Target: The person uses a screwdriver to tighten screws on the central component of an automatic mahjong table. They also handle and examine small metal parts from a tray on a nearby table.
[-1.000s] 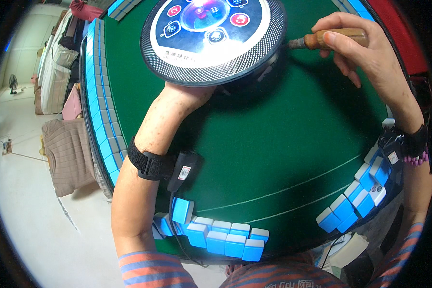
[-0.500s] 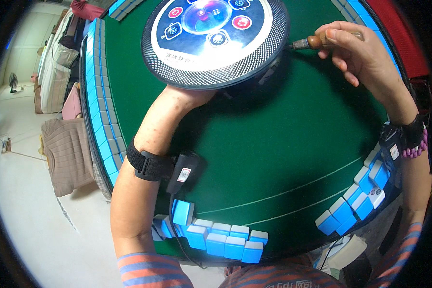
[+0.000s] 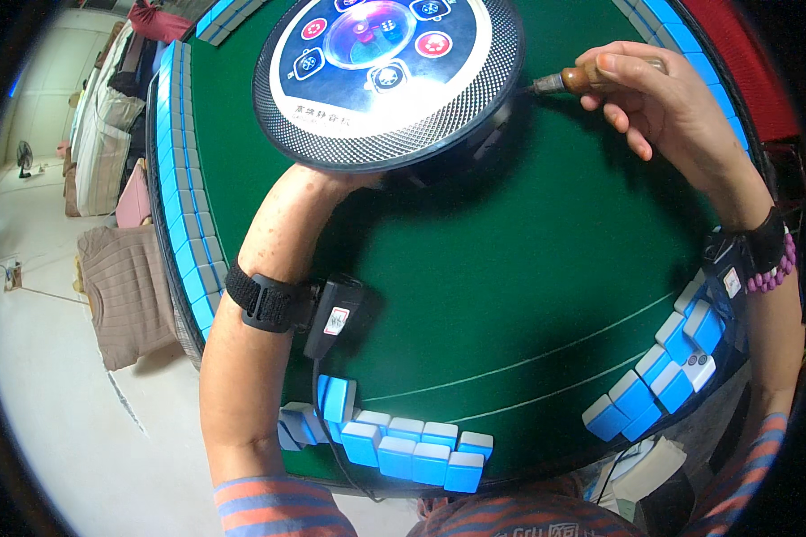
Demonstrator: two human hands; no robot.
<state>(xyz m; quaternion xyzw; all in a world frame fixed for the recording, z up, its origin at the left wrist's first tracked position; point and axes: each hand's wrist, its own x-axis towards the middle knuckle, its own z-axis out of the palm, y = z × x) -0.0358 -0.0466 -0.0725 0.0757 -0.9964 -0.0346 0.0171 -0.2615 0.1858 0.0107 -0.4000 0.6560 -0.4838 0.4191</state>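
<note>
Above the felt of the green bench [image 3: 501,286], we see a round console [image 3: 387,79] at an apparent tilt, our left hand [image 3: 338,177] disappearing beneath; its fingers are hidden, their grip untold. Our right hand [image 3: 658,103] has its fingers wrapped around a wooden-handled tool [image 3: 582,80], tip beside the rim, contact unclear. We judge that uneven pressure could tip the console, a slip could scratch its casing, and the wrist cable [image 3: 317,376] could drag the near tiles [image 3: 412,455]. A tile row [image 3: 177,170] lines the left edge; beyond, pale floor [image 3: 54,403] and a fan [image 3: 24,159].
</note>
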